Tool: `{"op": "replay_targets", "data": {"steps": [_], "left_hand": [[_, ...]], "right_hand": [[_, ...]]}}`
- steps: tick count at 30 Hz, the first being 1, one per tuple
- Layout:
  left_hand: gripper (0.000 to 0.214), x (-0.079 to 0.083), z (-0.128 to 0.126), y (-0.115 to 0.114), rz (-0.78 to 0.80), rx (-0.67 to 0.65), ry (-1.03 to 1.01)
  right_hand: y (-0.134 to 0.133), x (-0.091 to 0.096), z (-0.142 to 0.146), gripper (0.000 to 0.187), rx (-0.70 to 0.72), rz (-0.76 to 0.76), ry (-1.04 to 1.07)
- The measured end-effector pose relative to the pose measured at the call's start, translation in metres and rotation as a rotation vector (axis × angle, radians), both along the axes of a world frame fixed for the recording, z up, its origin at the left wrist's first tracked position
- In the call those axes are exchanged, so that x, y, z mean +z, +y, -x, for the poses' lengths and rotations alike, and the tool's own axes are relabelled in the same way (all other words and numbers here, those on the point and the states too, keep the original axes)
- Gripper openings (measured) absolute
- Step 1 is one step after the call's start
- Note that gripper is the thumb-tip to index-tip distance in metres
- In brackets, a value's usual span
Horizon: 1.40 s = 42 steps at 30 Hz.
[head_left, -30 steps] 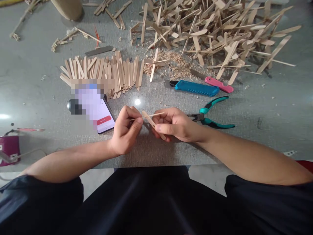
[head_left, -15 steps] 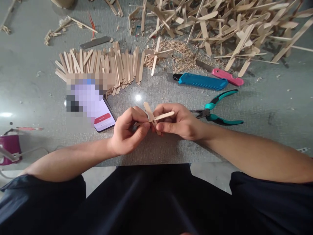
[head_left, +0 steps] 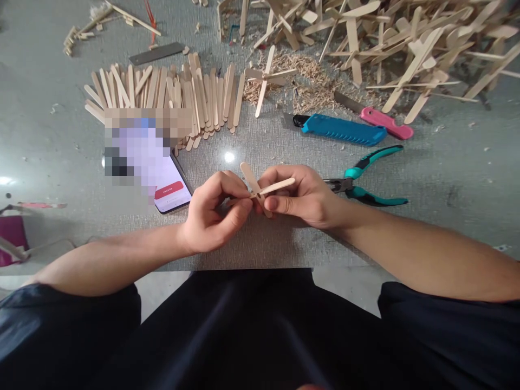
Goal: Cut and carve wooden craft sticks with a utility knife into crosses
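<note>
In front of my body, two wooden craft sticks (head_left: 249, 176) are crossed in an X and held between both hands. My right hand (head_left: 303, 197) is closed around the right side of the cross, its thumb pressing near the lower end of one stick. My left hand (head_left: 217, 211) pinches at the left of the crossing with thumb and forefinger. A small dark slot or mark shows where the sticks meet. The fingertips partly hide what the left hand grips there. Just right of my right hand lie teal-handled pliers (head_left: 357, 181), handles spread.
A row of loose craft sticks (head_left: 199, 103) lies behind a phone (head_left: 174, 197). Beyond my hands are a blue utility knife (head_left: 345, 130), a pink folding saw (head_left: 388, 122), wood shavings (head_left: 311, 81) and a crossed-stick piece (head_left: 265, 81). A large heap of joined sticks (head_left: 406, 49) fills the back right.
The view has shifted slightly, so the table things appear higher and a little spread. Both hands keep their hold on the crossed sticks, with hardly any change of pose.
</note>
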State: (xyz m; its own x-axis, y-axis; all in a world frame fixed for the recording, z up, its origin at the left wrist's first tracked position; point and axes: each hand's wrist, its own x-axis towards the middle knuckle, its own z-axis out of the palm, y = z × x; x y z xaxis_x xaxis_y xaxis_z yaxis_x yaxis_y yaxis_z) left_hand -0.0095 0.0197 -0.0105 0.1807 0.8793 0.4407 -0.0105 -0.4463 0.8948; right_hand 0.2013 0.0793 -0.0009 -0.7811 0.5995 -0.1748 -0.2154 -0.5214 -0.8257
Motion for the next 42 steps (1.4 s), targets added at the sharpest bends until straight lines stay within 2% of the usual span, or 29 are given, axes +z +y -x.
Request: {"op": "replay_targets", "data": {"steps": [22, 28, 42], "left_hand": [[0.007, -0.0027, 0.0002, 0.0006, 0.012, 0.021, 0.019], [0.008, -0.0039, 0.0006, -0.0008, 0.035, 0.013, 0.005], [0.009, -0.0049, 0.0014, -0.0032, 0.093, 0.021, 0.009]], "right_hand": [[0.0012, 0.0048, 0.0016, 0.033, -0.009, -0.052, -0.074], [0.001, 0.0023, 0.001, 0.028, -0.024, -0.041, -0.048], [0.0009, -0.0039, 0.0009, 0.031, -0.053, -0.049, -0.095]]}}
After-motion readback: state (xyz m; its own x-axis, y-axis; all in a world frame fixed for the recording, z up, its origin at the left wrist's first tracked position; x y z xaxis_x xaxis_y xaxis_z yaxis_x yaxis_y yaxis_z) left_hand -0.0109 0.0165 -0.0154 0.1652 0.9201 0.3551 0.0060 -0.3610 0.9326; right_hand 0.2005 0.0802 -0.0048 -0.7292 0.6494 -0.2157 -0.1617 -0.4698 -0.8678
